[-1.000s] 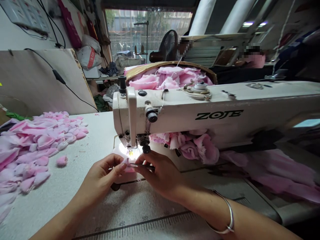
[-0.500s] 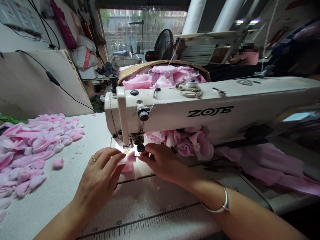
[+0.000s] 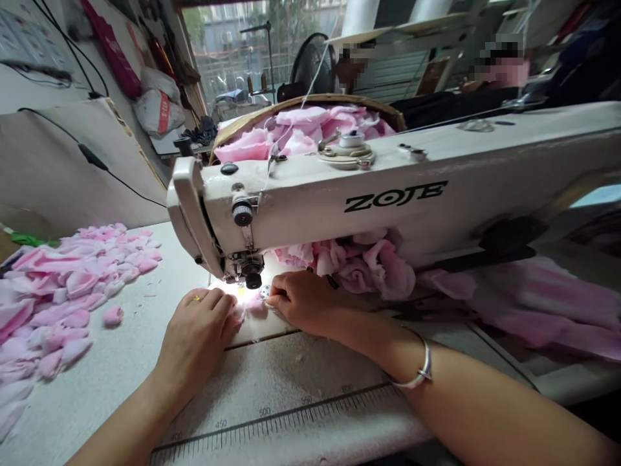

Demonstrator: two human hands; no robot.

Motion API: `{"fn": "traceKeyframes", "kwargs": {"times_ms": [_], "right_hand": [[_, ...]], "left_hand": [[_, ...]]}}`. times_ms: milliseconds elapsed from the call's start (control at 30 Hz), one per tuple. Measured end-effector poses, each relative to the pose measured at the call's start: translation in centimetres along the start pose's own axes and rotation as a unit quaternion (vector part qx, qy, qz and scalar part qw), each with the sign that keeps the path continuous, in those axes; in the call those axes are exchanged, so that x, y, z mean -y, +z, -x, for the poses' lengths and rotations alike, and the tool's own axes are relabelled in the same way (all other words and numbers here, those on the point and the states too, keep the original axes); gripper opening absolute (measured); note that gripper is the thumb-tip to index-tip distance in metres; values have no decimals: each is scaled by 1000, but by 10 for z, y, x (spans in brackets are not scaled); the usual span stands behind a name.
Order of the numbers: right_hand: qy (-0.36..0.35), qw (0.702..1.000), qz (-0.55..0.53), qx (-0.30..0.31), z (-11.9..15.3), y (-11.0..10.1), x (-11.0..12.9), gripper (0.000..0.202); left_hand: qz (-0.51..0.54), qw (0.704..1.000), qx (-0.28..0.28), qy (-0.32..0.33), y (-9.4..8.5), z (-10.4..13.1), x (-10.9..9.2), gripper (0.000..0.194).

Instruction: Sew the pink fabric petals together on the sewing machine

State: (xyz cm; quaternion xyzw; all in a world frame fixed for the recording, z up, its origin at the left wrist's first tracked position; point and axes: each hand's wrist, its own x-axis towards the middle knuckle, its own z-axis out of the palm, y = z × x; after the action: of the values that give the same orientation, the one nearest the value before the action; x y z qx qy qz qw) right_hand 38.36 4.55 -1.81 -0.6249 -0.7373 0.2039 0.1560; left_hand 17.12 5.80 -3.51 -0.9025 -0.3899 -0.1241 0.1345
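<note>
A small piece of pink fabric (image 3: pixel 253 303) lies under the lit needle area of a white sewing machine (image 3: pixel 291 200). My left hand (image 3: pixel 198 330), with a ring on it, has its fingers closed on the fabric's left edge. To the right of the needle, my right hand (image 3: pixel 303 301) is closed in a pinch, its fingertips close to the fabric. The dark end of a thin tool (image 3: pixel 332 281) shows behind that hand; its kind is hard to make out. Glare and fingers hide part of the fabric.
Loose pink fabric pieces (image 3: pixel 63 291) are heaped on the left of the table. Gathered pink fabric (image 3: pixel 363 272) sits under the machine arm, and more pink cloth (image 3: pixel 524 304) lies right. A full basket (image 3: pixel 388 110) stands behind. A ruler scale (image 3: pixel 272 424) runs along the front.
The pink fabric piece now lies flatter under the needle area. My left fingers have come lower onto it, and my right hand stays close beside it. The camera view has shifted.
</note>
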Motion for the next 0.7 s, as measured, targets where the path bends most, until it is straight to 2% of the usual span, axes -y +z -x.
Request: {"fn": "traceKeyframes", "kwargs": {"times_ms": [267,500,700], "right_hand": [[-19,999,-26,-3,-4,4,2,16],[-61,994,86,-41,-15,16,20,19],[-95,988,119,-37,-16,11,19,21]], "left_hand": [[-42,998,-39,4,1,7,-1,16],[-14,998,-66,19,0,11,1,17],[6,998,-59,19,0,9,1,18]]}}
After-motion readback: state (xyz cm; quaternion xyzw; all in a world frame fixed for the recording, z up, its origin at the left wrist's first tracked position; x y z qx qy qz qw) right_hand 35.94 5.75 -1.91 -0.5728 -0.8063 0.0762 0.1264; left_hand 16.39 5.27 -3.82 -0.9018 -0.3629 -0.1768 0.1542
